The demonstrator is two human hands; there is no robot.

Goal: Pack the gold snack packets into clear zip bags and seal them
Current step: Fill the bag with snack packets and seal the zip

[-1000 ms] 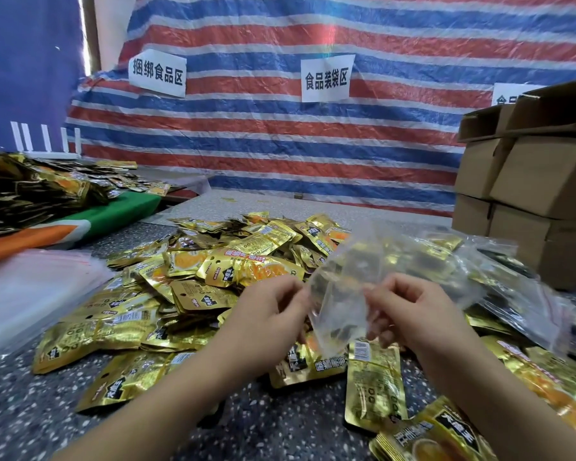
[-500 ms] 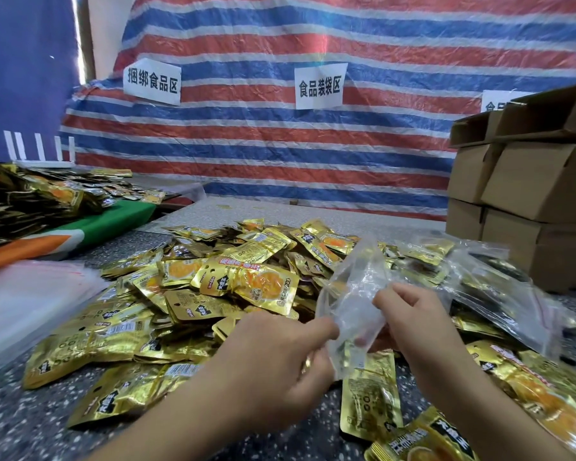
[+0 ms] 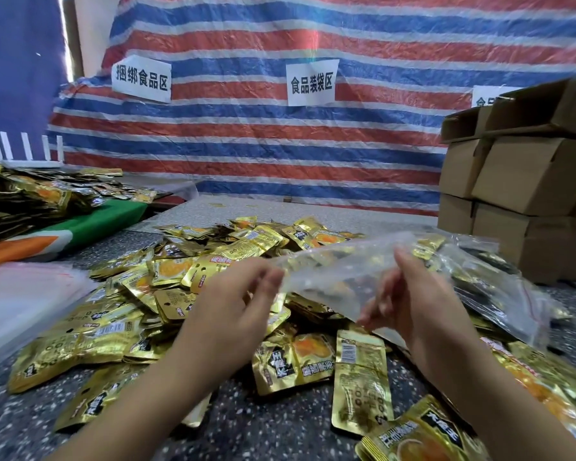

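Clearly most work remains: the left hand (image 3: 236,304) and right hand (image 3: 416,301) pinch an empty clear zip bag (image 3: 340,277) by its edges above the loose gold snack packets (image 3: 180,294), while filled bags (image 3: 499,287) lie right.

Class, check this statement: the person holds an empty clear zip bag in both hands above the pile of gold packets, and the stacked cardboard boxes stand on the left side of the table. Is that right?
Not quite. In the head view the cardboard boxes stand on the right, not the left. The rest holds: the left hand and right hand hold the clear zip bag above the gold packets.
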